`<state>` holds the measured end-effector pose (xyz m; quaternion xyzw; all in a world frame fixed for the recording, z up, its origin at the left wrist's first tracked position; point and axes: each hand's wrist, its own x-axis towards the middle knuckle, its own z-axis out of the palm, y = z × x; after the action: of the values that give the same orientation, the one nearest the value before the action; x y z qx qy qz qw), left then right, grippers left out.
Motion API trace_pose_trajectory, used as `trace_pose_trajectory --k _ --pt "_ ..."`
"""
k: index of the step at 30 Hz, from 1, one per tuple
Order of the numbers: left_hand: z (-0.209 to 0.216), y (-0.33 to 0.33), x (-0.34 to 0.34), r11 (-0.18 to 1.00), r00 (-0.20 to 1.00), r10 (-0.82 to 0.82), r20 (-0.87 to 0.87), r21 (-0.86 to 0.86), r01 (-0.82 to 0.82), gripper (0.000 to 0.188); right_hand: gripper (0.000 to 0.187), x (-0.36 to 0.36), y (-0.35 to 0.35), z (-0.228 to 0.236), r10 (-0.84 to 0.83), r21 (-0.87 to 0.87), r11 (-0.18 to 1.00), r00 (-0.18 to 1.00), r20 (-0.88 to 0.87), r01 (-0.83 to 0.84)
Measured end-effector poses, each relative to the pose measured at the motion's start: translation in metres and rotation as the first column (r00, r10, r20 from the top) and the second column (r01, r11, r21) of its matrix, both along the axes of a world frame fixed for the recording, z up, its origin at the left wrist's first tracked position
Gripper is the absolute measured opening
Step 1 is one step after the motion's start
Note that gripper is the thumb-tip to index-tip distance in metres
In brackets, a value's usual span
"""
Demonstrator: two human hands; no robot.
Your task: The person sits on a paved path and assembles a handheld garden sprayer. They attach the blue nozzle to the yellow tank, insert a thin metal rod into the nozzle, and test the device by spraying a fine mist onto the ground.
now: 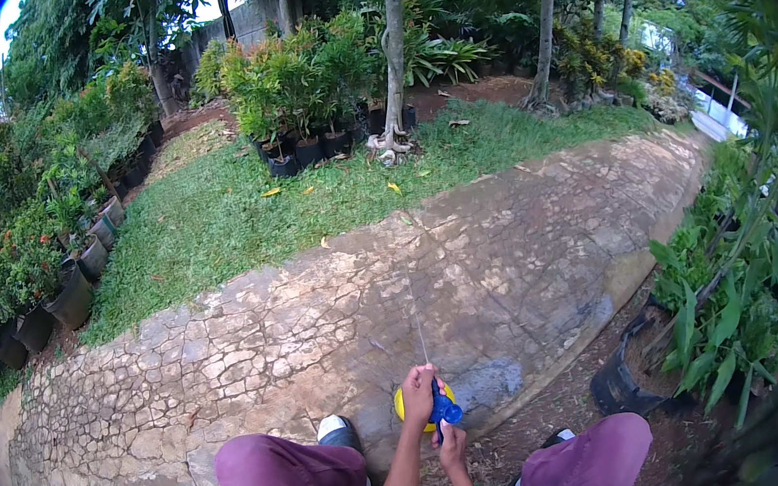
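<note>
- Row of potted shrubs (71, 300): far to the left of the yellow-and-blue device, beyond the paving.
- Left shoe (339, 436): just left of the device; a loose loop of line could snag on it if slack dropped there.
- Left hand (419, 398): at the device's upper left, fingers drawn together, seemingly pinching the near end of the pale line; a loose pinch might let it slip, a sudden pull might rub the skin.
- Pale line (416, 309): leads away from the device over the cracked stone path (227, 365); I cannot make out its far end. Rough cracks could catch or fray it.
- Yellow-and-blue device (445, 406): held between the knees; uneven grips could twist it.
- Right hand (452, 445): just below the device, fingers closed about its lower blue part.
- Black pot (617, 380): well right of the device; its leaves could tangle line swung that way.
</note>
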<state>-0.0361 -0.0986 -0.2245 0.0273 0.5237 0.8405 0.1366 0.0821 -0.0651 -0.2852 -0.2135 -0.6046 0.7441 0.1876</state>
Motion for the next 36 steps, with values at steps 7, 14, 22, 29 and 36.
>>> trace_pose_trajectory --k 7,14,22,29,36 --pt "-0.003 -0.016 0.010 0.996 0.994 0.033 -0.105 -0.084 -0.042 0.027 0.054 0.007 -0.010 0.000 0.038 0.103 0.994 0.999 -0.006 -0.037" --pt "-0.002 -0.016 0.007 0.975 0.989 0.053 -0.141 -0.207 -0.082 0.027 0.056 0.001 -0.016 0.004 0.039 0.079 0.996 0.999 -0.022 -0.038" --pt "0.003 -0.011 0.007 0.918 0.977 0.026 -0.212 -0.382 -0.107 0.026 0.050 -0.008 -0.028 -0.003 -0.116 0.198 0.971 0.989 -0.089 0.132" --pt "0.006 -0.019 -0.022 0.903 0.978 -0.087 -0.192 -0.431 -0.004 0.028 0.048 -0.026 -0.038 0.001 -0.132 0.154 0.977 0.986 -0.103 0.147" --pt "-0.004 -0.025 -0.023 0.951 0.989 0.061 -0.133 -0.293 -0.098 0.025 0.050 -0.031 -0.042 0.006 -0.132 0.179 0.973 0.989 -0.070 0.143"
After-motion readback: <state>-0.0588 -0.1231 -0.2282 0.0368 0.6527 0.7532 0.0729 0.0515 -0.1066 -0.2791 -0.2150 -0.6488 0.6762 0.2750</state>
